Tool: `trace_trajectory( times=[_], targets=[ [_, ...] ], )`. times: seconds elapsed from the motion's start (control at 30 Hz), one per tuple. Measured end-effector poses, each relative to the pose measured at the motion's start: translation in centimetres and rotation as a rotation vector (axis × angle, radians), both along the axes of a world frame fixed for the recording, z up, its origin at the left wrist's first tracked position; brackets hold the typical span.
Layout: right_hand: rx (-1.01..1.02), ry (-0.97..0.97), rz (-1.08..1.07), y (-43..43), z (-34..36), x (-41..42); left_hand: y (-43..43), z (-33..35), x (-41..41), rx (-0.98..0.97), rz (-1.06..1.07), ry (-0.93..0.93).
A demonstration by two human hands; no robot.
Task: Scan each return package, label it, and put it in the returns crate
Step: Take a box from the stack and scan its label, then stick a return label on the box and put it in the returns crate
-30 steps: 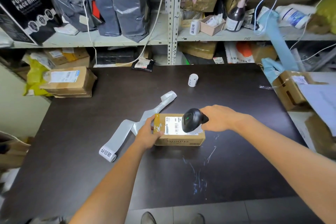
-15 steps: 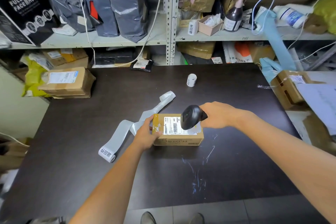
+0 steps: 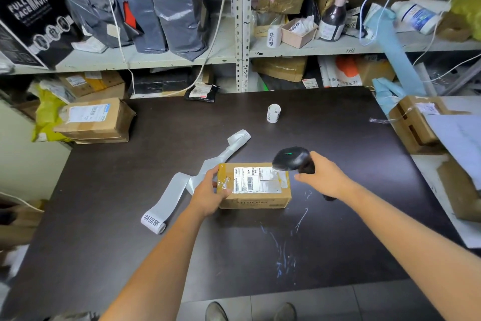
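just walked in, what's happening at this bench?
A person is working at a dark table. Their left hand holds the left end of a small cardboard box, shipping label facing up. Their right hand grips a black handheld scanner above the box's right end. A strip of label backing lies left of the box, and a small label roll stands farther back. I see no return sticker on the box yet.

on table (image 3: 338, 255), package (image 3: 255, 201) at centre; scanner (image 3: 291, 158) over its right end; label strip (image 3: 171, 198) just left; small roll (image 3: 273, 113) behind; shelves (image 3: 182, 56) beyond.
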State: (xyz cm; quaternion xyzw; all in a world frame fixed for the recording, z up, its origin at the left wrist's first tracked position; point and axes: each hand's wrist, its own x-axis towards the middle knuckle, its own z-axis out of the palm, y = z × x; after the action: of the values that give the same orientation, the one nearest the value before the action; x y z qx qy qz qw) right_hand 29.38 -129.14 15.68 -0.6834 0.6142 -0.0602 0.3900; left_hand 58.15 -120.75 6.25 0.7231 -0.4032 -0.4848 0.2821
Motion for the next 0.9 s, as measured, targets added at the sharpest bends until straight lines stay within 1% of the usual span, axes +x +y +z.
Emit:
trace_trajectory(
  times=[0.07, 0.2, 0.27, 0.33, 0.43, 0.6, 0.73, 0.9],
  targets=[
    [0.007, -0.053, -0.159, 0.5, -2.4, -1.2, 0.0, -0.1, 0.0, -0.001, 0.002, -0.001],
    [0.08, -0.087, -0.445, 1.5, -7.4, -3.4, 0.0, 0.0, -0.1, 0.005, -0.001, -0.006],
    [0.123, -0.106, -0.551, 1.7, -9.5, -4.0, 0.0, 0.1, -0.1, 0.002, -0.004, -0.007],
    [0.143, -0.137, -0.613, 1.7, -11.0, -4.3, 0.0, 0.2, -0.2, 0.003, -0.002, -0.004],
    [0.176, -0.167, -0.661, 1.6, -12.5, -4.6, 0.1, 0.2, -0.2, -0.004, 0.008, -0.004],
    [0.197, -0.18, -0.677, 1.2, -13.9, -4.9, 0.2, 0.3, -0.3, -0.002, 0.003, -0.019],
    [0.214, -0.169, -0.674, 0.9, -14.4, -5.5, 0.1, 0.3, -0.4, 0.018, 0.007, -0.012],
    [0.202, -0.108, -0.663, 0.0, -14.1, -6.5, -0.9, 0.2, -0.9, 0.027, 0.01, -0.021]
  ],
)
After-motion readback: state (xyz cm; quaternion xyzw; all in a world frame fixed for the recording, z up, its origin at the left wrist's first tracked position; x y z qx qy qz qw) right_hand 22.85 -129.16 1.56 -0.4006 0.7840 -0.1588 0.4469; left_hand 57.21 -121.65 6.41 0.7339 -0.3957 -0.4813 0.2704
